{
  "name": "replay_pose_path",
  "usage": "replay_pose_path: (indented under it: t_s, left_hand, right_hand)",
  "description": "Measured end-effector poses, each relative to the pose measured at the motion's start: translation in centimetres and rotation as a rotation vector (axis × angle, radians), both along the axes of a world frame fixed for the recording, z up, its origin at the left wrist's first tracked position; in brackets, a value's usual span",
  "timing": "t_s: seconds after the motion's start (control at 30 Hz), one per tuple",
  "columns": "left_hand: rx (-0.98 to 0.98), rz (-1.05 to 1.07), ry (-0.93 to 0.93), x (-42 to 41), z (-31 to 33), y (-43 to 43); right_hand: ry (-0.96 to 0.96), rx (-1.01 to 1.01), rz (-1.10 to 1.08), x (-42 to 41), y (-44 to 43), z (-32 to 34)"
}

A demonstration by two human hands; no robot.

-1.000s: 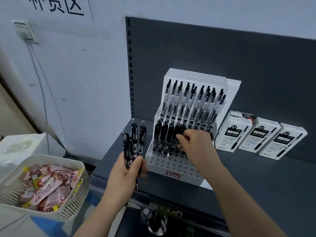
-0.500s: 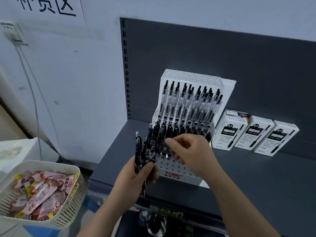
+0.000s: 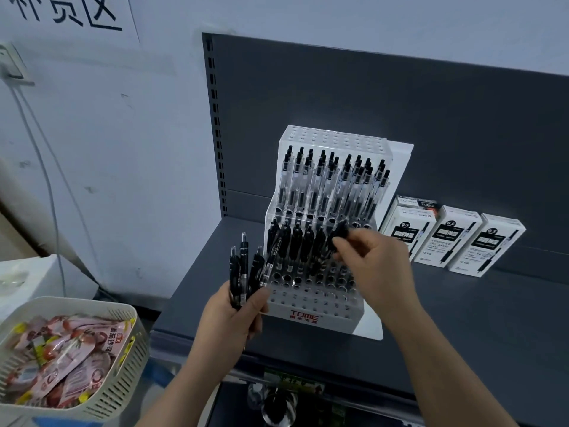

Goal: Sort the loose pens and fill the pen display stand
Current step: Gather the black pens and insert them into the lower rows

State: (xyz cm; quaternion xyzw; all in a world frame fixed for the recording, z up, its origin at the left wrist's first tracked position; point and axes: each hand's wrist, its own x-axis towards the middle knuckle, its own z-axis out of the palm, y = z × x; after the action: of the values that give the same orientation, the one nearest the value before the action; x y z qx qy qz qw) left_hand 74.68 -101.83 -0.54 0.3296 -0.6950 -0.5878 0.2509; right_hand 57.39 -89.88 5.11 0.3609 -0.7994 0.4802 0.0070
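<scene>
Pinching one black plastic pen (image 3: pixel 338 234) roughly upright, the right hand (image 3: pixel 374 266) is hovering above the middle-row holes of the white perforated tiered display stand (image 3: pixel 323 322), while the left hand (image 3: pixel 231 322) is gripping a bundle of black pens (image 3: pixel 243 272) beside its left edge.

A white basket (image 3: pixel 123 386) filled with pink packets (image 3: pixel 70 359) is seen at lower left. Three white boxes (image 3: pixel 450 238) are lined up against the grey back panel (image 3: pixel 338 97), and a cable (image 3: pixel 46 180) is hung down the wall (image 3: pixel 132 155).
</scene>
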Motion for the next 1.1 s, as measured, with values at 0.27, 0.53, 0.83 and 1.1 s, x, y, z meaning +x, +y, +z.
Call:
replay_pose_path:
  t_s: [0.27, 0.53, 0.83, 1.1]
  left_hand:
    - [0.037, -0.001, 0.089, 0.1, 0.4, 0.2]
    - [0.090, -0.085, 0.075, -0.7, 0.4, 0.8]
    - [0.028, -0.058, 0.035, -1.7, 0.4, 1.5]
    - [0.018, 0.025, 0.037, -1.5, 0.1, 1.1]
  right_hand:
    - [0.042, 0.255, 0.057, 0.1, -2.2, -2.2]
    - [-0.202, 0.120, 0.117, 1.0, -0.7, -0.8]
    - [-0.475, -0.090, 0.190, 0.3, 1.5, 1.0]
    - [-0.093, 0.122, 0.066, -1.0, 1.7, 0.9]
